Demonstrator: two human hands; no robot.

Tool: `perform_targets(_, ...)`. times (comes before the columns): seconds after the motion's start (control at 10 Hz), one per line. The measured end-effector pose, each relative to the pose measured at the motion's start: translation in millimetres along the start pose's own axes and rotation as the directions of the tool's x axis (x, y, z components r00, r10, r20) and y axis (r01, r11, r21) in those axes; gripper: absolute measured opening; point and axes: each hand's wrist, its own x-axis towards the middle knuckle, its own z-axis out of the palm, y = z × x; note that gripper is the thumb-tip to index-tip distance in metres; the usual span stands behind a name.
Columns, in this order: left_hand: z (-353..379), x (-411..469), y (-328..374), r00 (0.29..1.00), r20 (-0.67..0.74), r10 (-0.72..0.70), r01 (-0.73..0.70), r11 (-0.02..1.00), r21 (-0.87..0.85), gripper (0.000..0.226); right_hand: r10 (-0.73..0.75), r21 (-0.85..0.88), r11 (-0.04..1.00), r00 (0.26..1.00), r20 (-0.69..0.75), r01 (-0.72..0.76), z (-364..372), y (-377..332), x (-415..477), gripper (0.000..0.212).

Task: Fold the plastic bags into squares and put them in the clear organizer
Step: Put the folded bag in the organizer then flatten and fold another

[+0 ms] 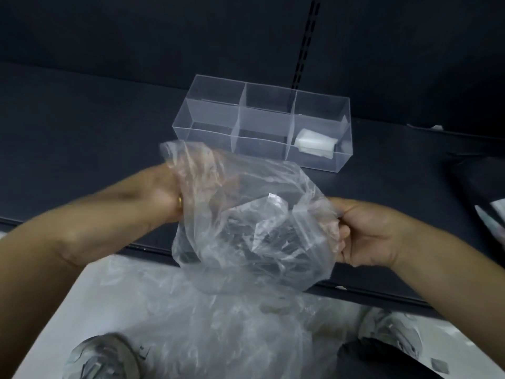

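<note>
Fingers of the right hand pinch the crumpled bag; those of the left hand hide behind plastic, so their grip is unclear. Folded unsmoothed in mid-air, it'll likely spring open, too puffy for the organizer.

We see through one wide-angle camera on the head, facing forward and down, close above the left hand and right hand, with the dark shelf ahead and floor below.

Both forearms were bare, angled in from the lower corners. Left hand sat higher, gripping the plastic bag, fingers veiled by film, ring showing. Right hand pinched the bag's opposite edge, fingers curled.
</note>
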Motion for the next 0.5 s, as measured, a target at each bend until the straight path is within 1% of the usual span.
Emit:
perform_targets(0.1,21.3,-1.3,7.2,0.999,-0.002,-0.04,0.04,0.998,0.042,0.047,-0.18,0.0,0.983,0.963,-0.2,0.184,-1.7,-3.0,5.8,0.022)
perform_targets(0.2,43.4,6.0,-10.7,0.968,-0.189,-0.164,0.135,0.978,-0.157,0.018,-0.59,-0.316,0.804,0.744,-0.314,0.504,-10.1,4.3,11.2,0.042)
perform_targets(0.3,51.7,7.5,-27.9,0.898,-0.427,-0.106,0.077,0.993,-0.085,0.026,-0.723,-0.688,0.483,0.69,0.036,0.542,-12.2,22.0,14.0,0.062)
perform_targets(0.4,50.5,0.2,-31.8,0.654,-0.649,0.388,-0.066,0.884,0.462,0.053,-0.717,-0.817,0.326,0.688,0.114,0.475,-21.1,36.7,35.3,0.083)
perform_targets(0.5,64.6,1.3,-25.8,0.651,-0.358,0.669,-0.189,0.6,0.777,0.037,-0.734,-0.839,0.349,0.679,0.033,0.418,-24.4,41.6,52.7,0.061)
